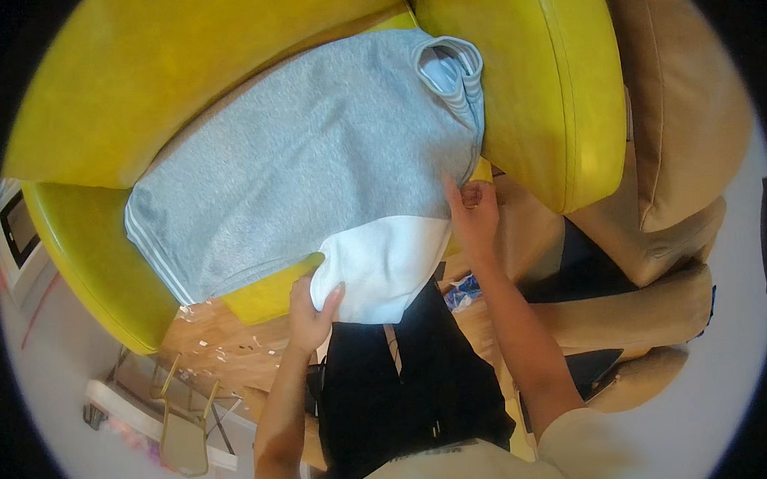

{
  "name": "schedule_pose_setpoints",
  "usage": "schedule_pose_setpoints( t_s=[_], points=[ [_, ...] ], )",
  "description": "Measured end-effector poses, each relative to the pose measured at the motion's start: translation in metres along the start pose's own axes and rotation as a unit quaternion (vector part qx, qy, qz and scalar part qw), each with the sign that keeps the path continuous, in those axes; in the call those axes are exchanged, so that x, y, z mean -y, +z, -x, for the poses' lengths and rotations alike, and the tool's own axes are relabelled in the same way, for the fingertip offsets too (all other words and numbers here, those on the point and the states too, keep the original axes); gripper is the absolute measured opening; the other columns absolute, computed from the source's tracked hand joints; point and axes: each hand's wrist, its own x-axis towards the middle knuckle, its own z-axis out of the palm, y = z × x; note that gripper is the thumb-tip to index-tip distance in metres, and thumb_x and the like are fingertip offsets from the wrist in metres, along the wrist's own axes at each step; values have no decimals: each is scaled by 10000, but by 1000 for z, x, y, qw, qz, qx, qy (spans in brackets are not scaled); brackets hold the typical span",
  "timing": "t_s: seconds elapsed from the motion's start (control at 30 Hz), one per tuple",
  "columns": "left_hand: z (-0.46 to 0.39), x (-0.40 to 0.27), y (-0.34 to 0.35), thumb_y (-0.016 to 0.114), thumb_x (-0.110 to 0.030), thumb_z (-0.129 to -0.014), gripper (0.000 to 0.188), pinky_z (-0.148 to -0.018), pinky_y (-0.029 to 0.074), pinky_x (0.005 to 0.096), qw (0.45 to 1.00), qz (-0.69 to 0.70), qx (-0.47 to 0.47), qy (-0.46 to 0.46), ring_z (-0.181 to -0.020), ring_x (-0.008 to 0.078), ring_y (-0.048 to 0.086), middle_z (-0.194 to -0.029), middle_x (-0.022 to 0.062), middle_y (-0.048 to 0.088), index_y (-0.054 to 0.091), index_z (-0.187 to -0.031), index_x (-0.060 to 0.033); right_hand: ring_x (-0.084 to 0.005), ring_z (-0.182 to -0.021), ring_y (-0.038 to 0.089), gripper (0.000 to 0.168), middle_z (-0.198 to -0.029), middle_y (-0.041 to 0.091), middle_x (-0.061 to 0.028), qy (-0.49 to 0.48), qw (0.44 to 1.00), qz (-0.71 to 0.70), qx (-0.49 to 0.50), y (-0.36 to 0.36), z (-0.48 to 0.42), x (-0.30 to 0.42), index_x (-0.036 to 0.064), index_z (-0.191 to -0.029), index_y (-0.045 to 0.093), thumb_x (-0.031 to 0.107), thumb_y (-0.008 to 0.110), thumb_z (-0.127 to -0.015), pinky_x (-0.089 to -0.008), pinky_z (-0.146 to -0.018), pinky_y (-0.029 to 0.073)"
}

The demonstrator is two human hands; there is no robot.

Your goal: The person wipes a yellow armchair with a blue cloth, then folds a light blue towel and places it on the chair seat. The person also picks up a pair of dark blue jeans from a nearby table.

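Note:
A grey knit top (pixel 317 140) lies spread over the seat of a yellow armchair. Its ribbed collar (pixel 457 85), edged with pale stripes, points to the upper right, and the striped hem (pixel 159 253) is at the lower left. From its near side a white sleeve (pixel 390 258) extends towards me. My left hand (pixel 313 315) grips the sleeve's outer end, thumb on top and fingers hidden beneath. At the shoulder, where grey meets white, my right hand (pixel 474 217) pinches the fabric's edge, its fingers curled under.
The yellow armchair's backrest (pixel 150 76) and its armrests (pixel 562 94) surround the top. Brown upholstered furniture (pixel 689 102) stands at the right. White scraps lie on the wood floor (pixel 229 346) at the left, and a folding chair (pixel 184 436) is farther off.

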Motion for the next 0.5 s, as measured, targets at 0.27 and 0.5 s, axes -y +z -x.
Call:
schedule_pose_setpoints(
  t_s=[0.27, 0.5],
  points=[
    [23, -30, 13, 603, -259, -831, 395, -794, 379, 443, 985, -126, -13, 114, -893, 404, 491, -945, 251, 514, 505, -1058, 49, -306, -809, 466, 347, -840, 502, -156, -216, 962, 104, -129, 13, -8, -7, 0, -884, 505, 298, 666, -808, -398, -731, 403],
    [41, -73, 7, 578, -309, -888, 505, -713, 480, 356, 989, 112, 62, -79, -848, 284, 592, -976, 226, 553, 360, -1119, 83, -358, -740, 499, 149, -795, 501, -190, -265, 955, 67, -111, -6, -30, 2, 8, -835, 467, 129, 533, -892, -418, -656, 405]
  ],
)
